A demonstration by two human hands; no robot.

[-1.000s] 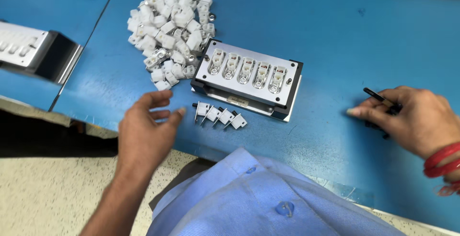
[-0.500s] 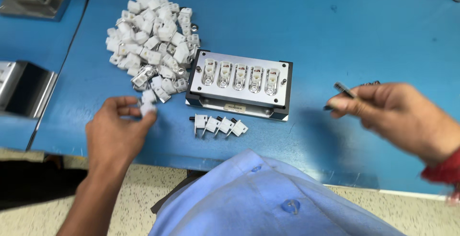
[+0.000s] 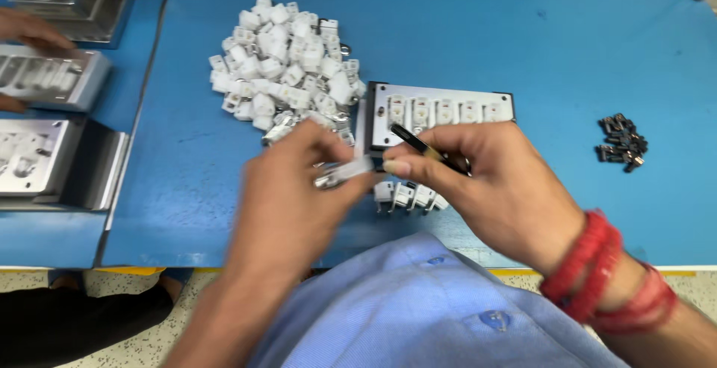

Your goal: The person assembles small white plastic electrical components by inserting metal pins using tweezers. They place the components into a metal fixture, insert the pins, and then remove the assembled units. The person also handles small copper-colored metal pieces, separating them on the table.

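My left hand [image 3: 287, 189] holds a small white plastic part [image 3: 345, 171] with a metal piece, just in front of the pile of white plastic parts [image 3: 287, 65]. My right hand [image 3: 489, 185] grips a thin black tool [image 3: 418, 144] whose tip points up and left over the near edge of a metal fixture plate [image 3: 441, 114] that carries a row of white parts. Both hands meet close together above the blue table [image 3: 523, 47]. A short row of white parts [image 3: 409, 196] lies on the table under my right hand's fingers.
A small heap of dark metal bits [image 3: 621, 142] lies at the right. At the left stand metal fixture blocks [image 3: 52, 159], and another person's hand [image 3: 30, 32] rests by one. My blue shirt [image 3: 418, 308] fills the bottom edge.
My left hand picked a white part from beside the pile and brought it toward the middle. My right hand lifted the black tool off the table and moved left to meet it.
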